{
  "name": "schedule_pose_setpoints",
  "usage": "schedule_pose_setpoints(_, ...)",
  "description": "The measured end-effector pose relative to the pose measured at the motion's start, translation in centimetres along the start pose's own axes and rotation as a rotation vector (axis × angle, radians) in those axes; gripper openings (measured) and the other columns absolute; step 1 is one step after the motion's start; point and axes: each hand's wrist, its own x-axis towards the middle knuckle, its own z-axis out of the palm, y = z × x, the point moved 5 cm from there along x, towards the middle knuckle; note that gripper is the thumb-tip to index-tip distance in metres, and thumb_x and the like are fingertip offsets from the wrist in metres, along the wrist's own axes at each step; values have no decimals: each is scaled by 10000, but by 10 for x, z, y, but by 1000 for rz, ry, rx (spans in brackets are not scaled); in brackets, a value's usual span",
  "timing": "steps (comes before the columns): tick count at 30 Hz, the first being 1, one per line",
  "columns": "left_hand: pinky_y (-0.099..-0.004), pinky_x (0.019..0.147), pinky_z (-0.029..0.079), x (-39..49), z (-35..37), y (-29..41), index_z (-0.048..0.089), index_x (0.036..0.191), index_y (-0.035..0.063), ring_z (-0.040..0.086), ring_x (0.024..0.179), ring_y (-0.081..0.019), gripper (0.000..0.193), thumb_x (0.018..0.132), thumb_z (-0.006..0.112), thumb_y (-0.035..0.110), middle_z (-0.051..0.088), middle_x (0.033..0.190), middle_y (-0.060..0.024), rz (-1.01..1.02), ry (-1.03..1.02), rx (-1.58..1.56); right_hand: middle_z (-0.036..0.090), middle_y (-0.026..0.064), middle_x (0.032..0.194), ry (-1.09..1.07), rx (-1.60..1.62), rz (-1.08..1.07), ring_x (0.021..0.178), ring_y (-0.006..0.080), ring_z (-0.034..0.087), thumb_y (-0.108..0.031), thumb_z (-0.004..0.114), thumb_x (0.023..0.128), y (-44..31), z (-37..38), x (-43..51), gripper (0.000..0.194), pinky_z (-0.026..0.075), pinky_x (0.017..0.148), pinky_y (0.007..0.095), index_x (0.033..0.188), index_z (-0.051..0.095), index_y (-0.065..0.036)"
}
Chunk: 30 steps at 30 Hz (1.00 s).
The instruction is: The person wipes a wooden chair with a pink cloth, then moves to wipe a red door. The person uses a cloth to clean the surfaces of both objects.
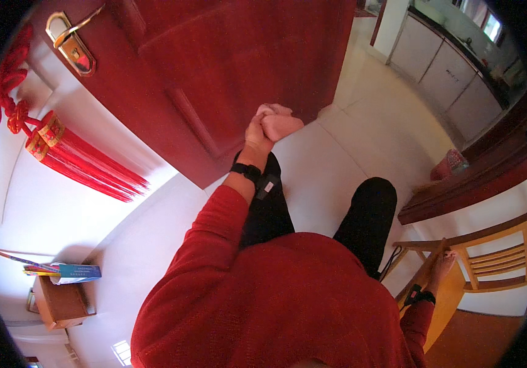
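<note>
My left hand (257, 133) is stretched out ahead, fingers closed around a folded pink cloth (282, 126). The cloth is in front of the lower part of a dark red panelled door (226, 60), close to its bottom edge; whether it touches the surface is hard to tell. On the door's left side is a gold lever handle on a backplate (75, 51). Down at my right side, my right hand (442, 267) is by the frame of a light wooden chair (498, 264). Its fingers are small and partly blurred, so a grip on the chair cannot be made out.
A red knotted hanging with tassels (93, 161) is on the left wall. Behind it, a brown box (58, 301) carries a blue packet (79, 272). To the right are a dark wooden furniture edge (470, 193) and, farther off, white kitchen cabinets (442, 69). Pale floor tiles (323, 170) surround my legs.
</note>
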Motion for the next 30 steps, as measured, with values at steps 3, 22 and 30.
schedule_pose_setpoints(3, -441, 964, 481, -25, 21, 23, 588, 1109, 62, 576, 1115, -303, 326, 991, 395, 296, 619, 1159, -136, 59, 74, 21, 533, 192, 1083, 228, 316, 99, 1004, 351, 529, -220, 498, 967, 0, -32, 4, 283, 433, 911, 434, 1127, 512, 13)
schedule_pose_setpoints(22, -451, 934, 472, -63, 74, 42, 545, 1001, 76, 571, 997, -306, 242, 852, 551, 267, 582, 1066, -131, -37, -377, -313, 677, 114, 1083, -164, 1664, 191, 940, 233, 630, -173, 632, 906, -126, -128, 206, 207, 497, 798, 346, 1052, 632, -27)
schedule_pose_setpoints(30, -435, 1060, 416, -49, 21, 45, 505, 1307, 62, 544, 1210, -303, 458, 982, 511, 385, 589, 1277, -125, 34, 46, -188, 635, 29, 1130, -575, 2574, 425, 1023, 133, 586, -150, 659, 903, -229, -265, 303, 236, 451, 865, 218, 1113, 584, -76)
